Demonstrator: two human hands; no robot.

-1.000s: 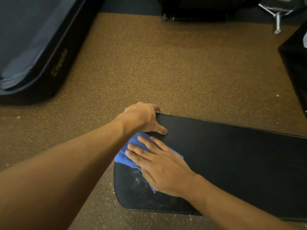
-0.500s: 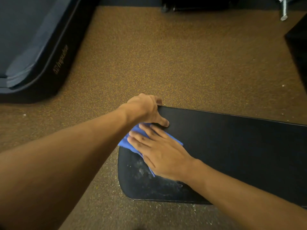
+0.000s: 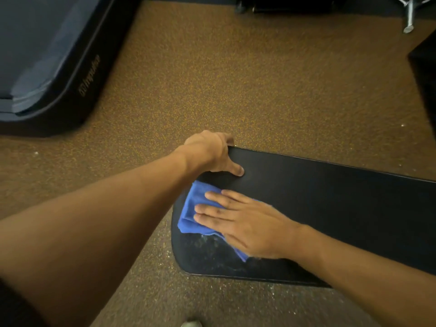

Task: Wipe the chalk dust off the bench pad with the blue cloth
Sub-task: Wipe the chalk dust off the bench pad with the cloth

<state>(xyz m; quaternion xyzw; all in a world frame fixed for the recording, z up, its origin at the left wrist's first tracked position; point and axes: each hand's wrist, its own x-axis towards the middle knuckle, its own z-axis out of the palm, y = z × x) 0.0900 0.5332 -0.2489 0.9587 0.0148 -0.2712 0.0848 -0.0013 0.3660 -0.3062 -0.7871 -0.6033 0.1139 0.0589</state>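
The black bench pad [image 3: 330,208] runs from the middle of the view off to the right. White chalk dust [image 3: 212,251] smears its near left corner. My left hand [image 3: 212,152] grips the pad's far left corner, thumb on top and fingers curled over the edge. A folded blue cloth [image 3: 191,211] lies on the pad's left end. My right hand [image 3: 245,223] presses flat on the cloth, fingers together and pointing left, covering most of it.
Brown speckled rubber floor [image 3: 236,90] surrounds the pad, with chalk specks near its front edge. A dark padded mat [image 3: 47,67] lies at the far left. Black equipment [image 3: 424,79] stands at the right edge, a metal leg [image 3: 409,17] at top right. A shoe tip [image 3: 191,324] shows at the bottom.
My right hand slid the blue cloth away from me and then back left across the pad's end. My left hand kept its grip on the corner.
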